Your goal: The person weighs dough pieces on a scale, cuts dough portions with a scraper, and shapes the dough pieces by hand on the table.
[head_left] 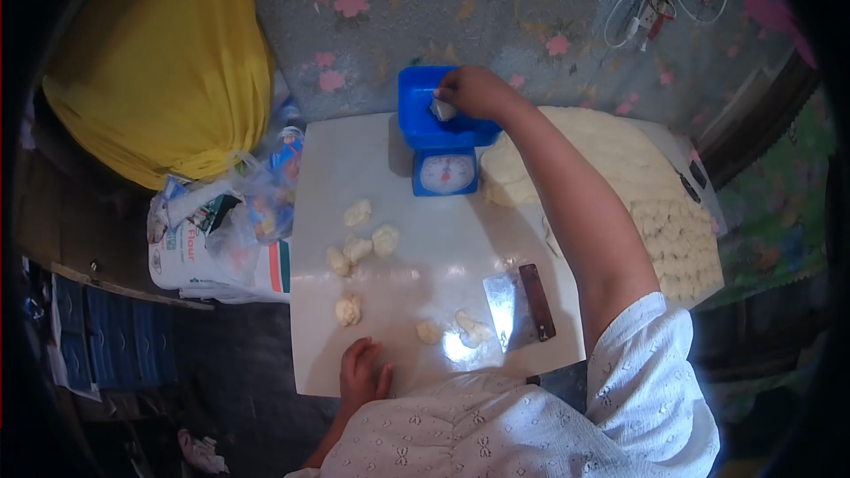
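My right hand reaches over the blue tray of a kitchen scale with its fingers pinched on a small whitish-grey piece, whose kind I cannot make out. The scale has a round white dial. My left hand rests at the table's front edge, thumb apart from the fingers, holding nothing. Just above it lies a lump of dough, with several more dough lumps farther up. A dough scraper with a brown handle and shiny blade lies at the front right, near two dough pieces.
A large flattened sheet of dough covers the table's right side, with rows of small dough pieces before it. Flour sacks and plastic bags stand left of the table. A yellow cloth bulges at the upper left.
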`<state>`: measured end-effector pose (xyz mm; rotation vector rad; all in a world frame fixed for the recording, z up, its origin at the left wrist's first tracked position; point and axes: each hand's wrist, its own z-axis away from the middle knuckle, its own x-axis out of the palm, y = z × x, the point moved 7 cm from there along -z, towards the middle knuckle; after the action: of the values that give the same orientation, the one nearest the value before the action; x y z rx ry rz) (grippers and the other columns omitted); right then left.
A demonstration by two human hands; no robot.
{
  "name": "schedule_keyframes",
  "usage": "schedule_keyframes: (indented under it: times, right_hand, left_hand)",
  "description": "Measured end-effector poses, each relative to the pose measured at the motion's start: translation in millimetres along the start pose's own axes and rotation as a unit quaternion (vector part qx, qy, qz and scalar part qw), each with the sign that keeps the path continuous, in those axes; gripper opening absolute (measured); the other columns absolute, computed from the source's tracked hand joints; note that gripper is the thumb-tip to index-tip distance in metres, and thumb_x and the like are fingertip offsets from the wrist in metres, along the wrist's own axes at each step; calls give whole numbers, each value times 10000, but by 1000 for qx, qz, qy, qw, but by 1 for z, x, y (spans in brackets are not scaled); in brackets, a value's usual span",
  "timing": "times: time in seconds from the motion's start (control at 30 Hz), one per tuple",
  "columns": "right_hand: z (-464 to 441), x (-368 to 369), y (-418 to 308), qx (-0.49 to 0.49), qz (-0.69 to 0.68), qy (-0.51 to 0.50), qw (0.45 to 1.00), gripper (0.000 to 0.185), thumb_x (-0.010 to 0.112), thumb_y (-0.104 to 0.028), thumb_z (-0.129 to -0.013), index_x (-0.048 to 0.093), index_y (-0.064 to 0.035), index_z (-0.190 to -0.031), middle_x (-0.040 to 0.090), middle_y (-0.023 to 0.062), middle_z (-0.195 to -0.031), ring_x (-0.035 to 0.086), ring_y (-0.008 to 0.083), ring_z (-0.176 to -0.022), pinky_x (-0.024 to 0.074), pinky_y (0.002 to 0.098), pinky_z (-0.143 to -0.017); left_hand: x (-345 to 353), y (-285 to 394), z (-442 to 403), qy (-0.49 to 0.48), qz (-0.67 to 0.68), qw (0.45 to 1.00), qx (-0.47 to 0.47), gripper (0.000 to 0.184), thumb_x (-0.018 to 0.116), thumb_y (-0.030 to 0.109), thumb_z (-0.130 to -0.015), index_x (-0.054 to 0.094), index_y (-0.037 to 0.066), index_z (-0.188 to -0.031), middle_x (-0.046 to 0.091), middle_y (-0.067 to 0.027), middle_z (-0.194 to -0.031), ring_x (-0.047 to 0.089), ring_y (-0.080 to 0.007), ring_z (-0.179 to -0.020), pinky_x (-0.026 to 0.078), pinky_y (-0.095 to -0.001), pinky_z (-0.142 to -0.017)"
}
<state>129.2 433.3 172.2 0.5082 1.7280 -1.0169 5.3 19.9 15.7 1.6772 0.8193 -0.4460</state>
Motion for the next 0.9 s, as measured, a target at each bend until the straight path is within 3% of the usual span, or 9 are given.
schedule_keyframes:
  times: [0.17,0.23,0.47,0.77,0.9]
  right_hand:
    - [12,-11,0,12,-11,6,1000,300,552,-298,-834,663,-79,-1008,660,144,-943,625,298,-897,474,394,-794]
    - [16,-20,-3,0,-81,16,997,302,558,-236,-836,633,-70,-1077,644,147,-1028,601,294,-978,456,372,-847]
    - [25,-40,-1,-4,-147,74,986,310,588,-223,-824,629,-60,-1084,641,136,-1032,600,258,-972,458,350,-847]
    - [22,-34,-3,-17,-115,72,991,356,663,-226,-774,631,-46,-1080,627,154,-1072,594,272,-1003,461,353,-858]
    - [24,-17,-21,-24,-30,5,999,541,692,-249,-744,526,-66,-1225,595,177,-1135,563,319,-1064,448,387,-896]
  left_hand:
    - [-2,-2,-3,-2,4,1000,-8,387,665,92,-755,540,-8,-1107,482,-197,-1160,507,-351,-1062,442,-409,-886]
    - [-2,-1,-4,-1,7,1000,-9,383,663,95,-757,541,-8,-1106,482,-198,-1159,508,-351,-1061,441,-408,-887]
    - [-1,-1,-4,0,-1,1000,-7,365,657,105,-770,543,-9,-1097,485,-200,-1153,506,-353,-1069,436,-406,-896]
    - [0,-3,-4,3,-14,1000,-8,350,654,97,-776,546,-8,-1092,494,-192,-1149,501,-352,-1078,427,-411,-907]
    - [0,-3,-4,5,-14,1000,-6,344,652,93,-776,547,-10,-1088,498,-189,-1148,499,-352,-1082,425,-412,-909]
